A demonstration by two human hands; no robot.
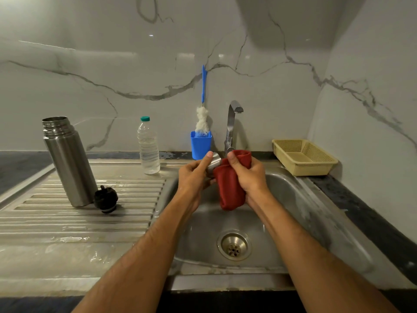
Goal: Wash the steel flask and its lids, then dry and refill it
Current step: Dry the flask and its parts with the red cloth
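Note:
The open steel flask (67,161) stands upright on the ribbed drainboard at the left. Its black inner lid (106,199) lies beside the flask's base. Over the sink basin (293,211) my left hand (194,175) grips the steel cup lid (214,163), which is mostly hidden by fingers and cloth. My right hand (247,175) holds a red cloth (230,186) bunched against and around that lid. The cloth hangs down below both hands.
A clear water bottle (148,146) with a teal cap stands behind the drainboard. A blue cup (200,145) holds a bottle brush (203,105) next to the tap (232,123). A beige basket (304,157) sits at the back right. The drainboard (79,224) is wet.

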